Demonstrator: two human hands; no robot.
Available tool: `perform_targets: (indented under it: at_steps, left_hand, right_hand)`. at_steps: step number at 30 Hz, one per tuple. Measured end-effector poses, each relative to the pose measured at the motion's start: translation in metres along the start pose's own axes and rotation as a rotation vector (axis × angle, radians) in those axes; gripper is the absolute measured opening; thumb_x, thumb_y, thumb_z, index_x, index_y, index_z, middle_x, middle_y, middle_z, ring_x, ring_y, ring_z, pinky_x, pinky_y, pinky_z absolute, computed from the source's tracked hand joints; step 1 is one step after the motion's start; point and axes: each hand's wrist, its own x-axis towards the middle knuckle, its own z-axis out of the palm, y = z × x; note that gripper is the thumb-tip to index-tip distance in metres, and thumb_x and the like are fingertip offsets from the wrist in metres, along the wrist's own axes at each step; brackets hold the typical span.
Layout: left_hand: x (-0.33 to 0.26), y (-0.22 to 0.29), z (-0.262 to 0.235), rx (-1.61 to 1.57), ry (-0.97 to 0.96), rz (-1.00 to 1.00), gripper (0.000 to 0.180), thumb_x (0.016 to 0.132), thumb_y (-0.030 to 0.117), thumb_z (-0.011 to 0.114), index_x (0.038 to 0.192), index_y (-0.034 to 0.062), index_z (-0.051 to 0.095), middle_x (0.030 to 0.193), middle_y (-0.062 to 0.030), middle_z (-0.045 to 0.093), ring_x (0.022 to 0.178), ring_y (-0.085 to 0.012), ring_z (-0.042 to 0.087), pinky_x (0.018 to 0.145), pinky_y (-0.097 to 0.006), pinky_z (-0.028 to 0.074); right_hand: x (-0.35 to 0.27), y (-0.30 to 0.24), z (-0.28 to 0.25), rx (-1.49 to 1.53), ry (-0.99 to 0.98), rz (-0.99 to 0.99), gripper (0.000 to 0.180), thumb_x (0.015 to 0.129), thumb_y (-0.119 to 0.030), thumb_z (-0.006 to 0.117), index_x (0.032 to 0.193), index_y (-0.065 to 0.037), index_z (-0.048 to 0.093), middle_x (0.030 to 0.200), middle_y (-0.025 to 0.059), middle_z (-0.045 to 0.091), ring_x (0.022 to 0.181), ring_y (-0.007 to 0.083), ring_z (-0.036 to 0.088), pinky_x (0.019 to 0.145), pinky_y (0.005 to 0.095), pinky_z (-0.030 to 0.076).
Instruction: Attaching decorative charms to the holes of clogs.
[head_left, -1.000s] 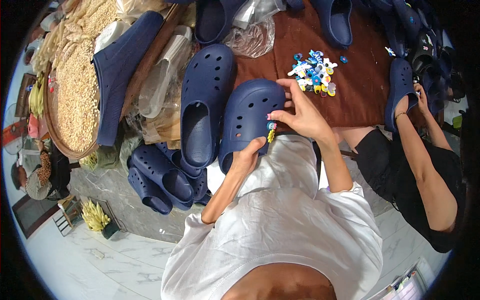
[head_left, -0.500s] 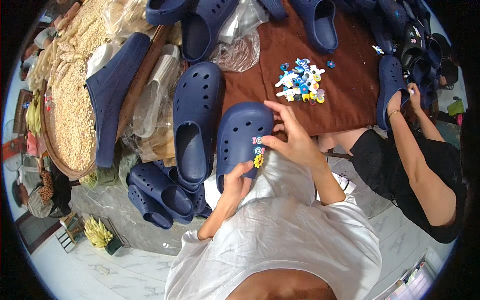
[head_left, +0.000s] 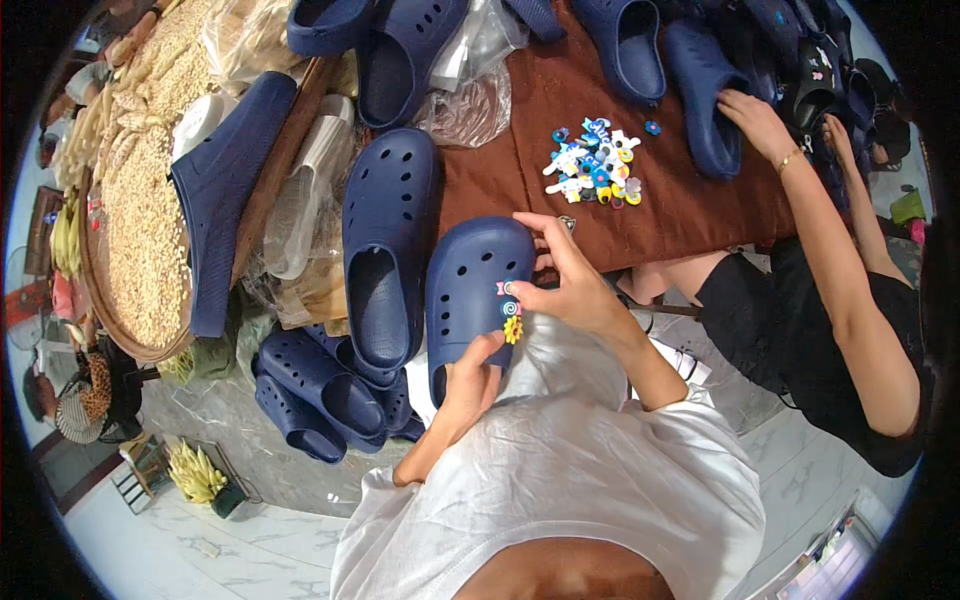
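A navy clog [head_left: 468, 290] is held over my lap, toe pointing away from me. My left hand [head_left: 472, 375] grips its near end by the strap side, thumb pressed on the upper. At the toe's right side my right hand [head_left: 570, 275] is closed on the clog, its thumb against a pink and white charm. Below that thumb sit a round swirl charm [head_left: 511, 309] and a yellow flower charm [head_left: 513, 330], in a row along the clog's right side. The inside of the clog is mostly hidden.
A pile of shoe charms [head_left: 597, 165] lies on the brown cloth [head_left: 480, 185]. Another navy clog [head_left: 388, 250] stands just left. Farther left is a round tray of pale kernels [head_left: 140, 260]. A co-worker's hand [head_left: 757, 125] touches a clog [head_left: 705, 100] at right.
The clog in my hands has shifted slightly left and nearer to me. At right, the co-worker's hand has moved farther away and left, along with a clog, onto the cloth.
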Motion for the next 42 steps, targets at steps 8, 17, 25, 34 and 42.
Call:
perform_targets:
  at_steps: [8,17,25,34,42]
  left_hand:
    - [0.019,0.012,0.01,-0.154,0.022,0.01,0.028,0.079,0.002,0.058,0.107,-0.0055,0.059,0.105,-0.0113,0.064,0.098,-0.0222,0.061,0.094,-0.032,0.045]
    - [0.031,0.014,0.018,-0.147,0.015,0.07,0.027,0.08,0.001,0.058,0.107,-0.0062,0.059,0.105,-0.01,0.063,0.1,-0.0205,0.059,0.095,-0.032,0.044]
    - [0.047,0.015,0.014,-0.187,-0.038,0.06,0.026,0.081,0.001,0.059,0.106,-0.0053,0.06,0.106,-0.0093,0.064,0.099,-0.0205,0.06,0.093,-0.031,0.045]
    - [0.053,0.008,0.017,-0.112,-0.015,0.1,0.028,0.075,-0.001,0.065,0.103,0.0021,0.061,0.1,-0.0039,0.063,0.093,-0.0164,0.06,0.086,-0.029,0.046]
    - [0.037,0.009,0.026,-0.068,-0.025,0.104,0.034,0.075,-0.005,0.064,0.107,0.0003,0.058,0.102,-0.0054,0.062,0.095,-0.0174,0.06,0.088,-0.032,0.047]
  right_hand:
    - [0.029,0.016,-0.04,-0.481,0.297,-0.237,0.035,0.088,-0.015,0.066,0.12,-0.003,0.059,0.112,0.017,0.058,0.106,0.0333,0.057,0.087,0.0416,0.047]
    - [0.085,0.056,-0.06,-0.998,0.521,-0.405,0.047,0.081,-0.012,0.071,0.122,0.003,0.055,0.118,0.0194,0.054,0.109,0.0361,0.052,0.094,0.0466,0.04]
    - [0.098,0.047,-0.075,-0.883,0.553,-0.357,0.022,0.088,-0.005,0.057,0.109,-0.002,0.064,0.107,0.0163,0.059,0.096,0.0349,0.058,0.084,0.0461,0.046]
    - [0.122,0.06,-0.107,-1.144,0.605,-0.222,0.014,0.084,-0.008,0.062,0.097,-0.006,0.066,0.1,0.0126,0.058,0.095,0.0333,0.057,0.078,0.0473,0.044]
    - [0.089,0.007,-0.088,-0.727,0.421,-0.45,0.006,0.089,-0.007,0.059,0.094,-0.004,0.06,0.092,0.011,0.061,0.086,0.0289,0.06,0.076,0.0402,0.046]
